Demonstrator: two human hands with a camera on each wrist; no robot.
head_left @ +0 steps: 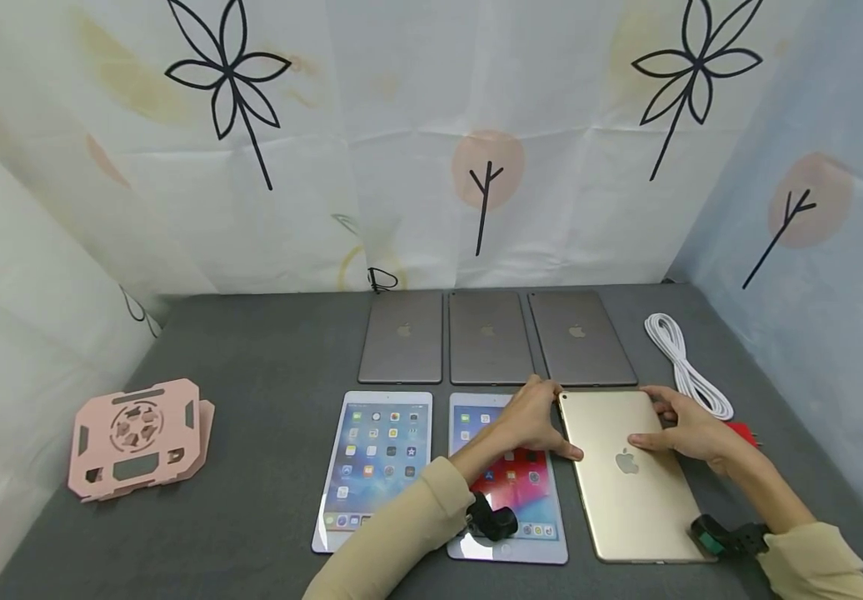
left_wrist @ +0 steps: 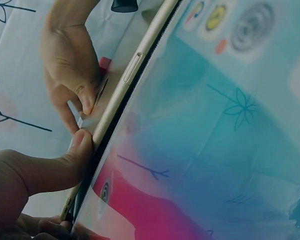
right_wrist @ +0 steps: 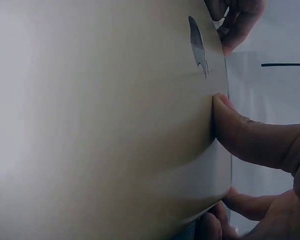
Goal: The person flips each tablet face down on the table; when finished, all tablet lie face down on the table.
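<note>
A gold tablet [head_left: 630, 492] lies back side up, at the right end of the front row. My left hand [head_left: 531, 421] holds its upper left corner, with the thumb along the left edge. From the right side my right hand [head_left: 690, 427] grips the same tablet, its thumb [right_wrist: 235, 127] on the gold back and its fingers at the edge. In the left wrist view, the gold tablet's side edge [left_wrist: 132, 70] runs close beside a lit screen. Left of it lie two white-fronted tablets with lit screens, one [head_left: 510, 546] partly hidden under my left arm, the other [head_left: 375, 458] farther left.
Three grey tablets [head_left: 401, 337] [head_left: 487, 337] [head_left: 580, 337] lie face down in a back row. A coiled white cable [head_left: 682, 362] and a red object [head_left: 742, 432] are at the right. At the far left sits a pink folded stand [head_left: 139, 437]. Printed curtains surround the grey table [head_left: 251, 358].
</note>
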